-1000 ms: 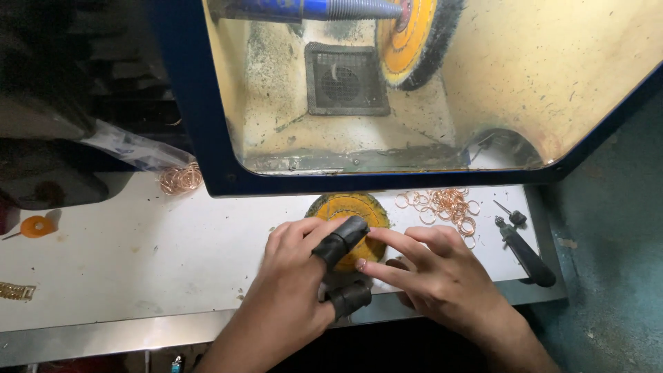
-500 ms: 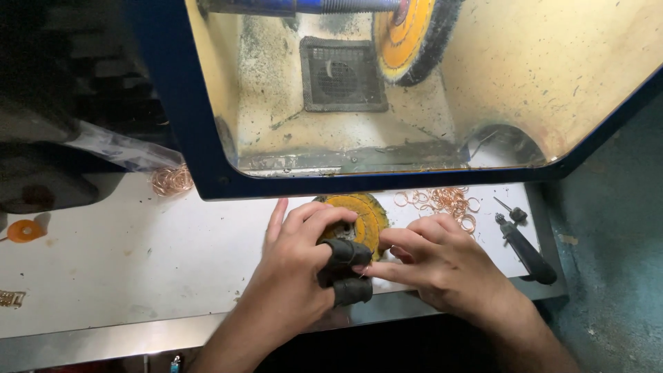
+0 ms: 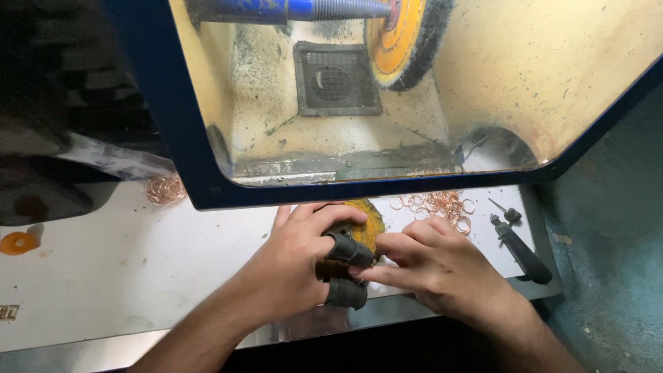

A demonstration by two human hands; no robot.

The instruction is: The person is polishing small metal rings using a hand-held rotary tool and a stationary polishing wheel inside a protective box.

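A flat yellow buffing disc [image 3: 364, 222] is lying on the white bench top [image 3: 138, 269], just in front of the blue frame [image 3: 173, 138] of a polishing cabinet, and most of it is covered by the two hands. The left hand [image 3: 293, 266] is curled over the disc from the left, its fingers bent down on the near edge; two of its fingertips are covered by dark rubber finger guards [image 3: 345, 273]. The right hand [image 3: 435, 266] is laid against the disc from the right, with its fingers pointing left and touching the guarded fingers of the other hand. The hands are thus brought together on the disc, though whether the disc is truly gripped or only pressed cannot be told.

Behind the frame, inside the stained yellow cabinet, a second yellow wheel with a dark bristly rim [image 3: 407, 41] is mounted on a blue shaft [image 3: 297, 10], beside a dark square vent [image 3: 336, 79]. A heap of thin copper rings [image 3: 438, 205] is spread on the bench just beyond the right hand, and a smaller heap [image 3: 164, 189] is seen well apart to the left. A black-handled tool [image 3: 521, 250] is lying near the right edge, and an orange piece [image 3: 18, 242] at the far left.
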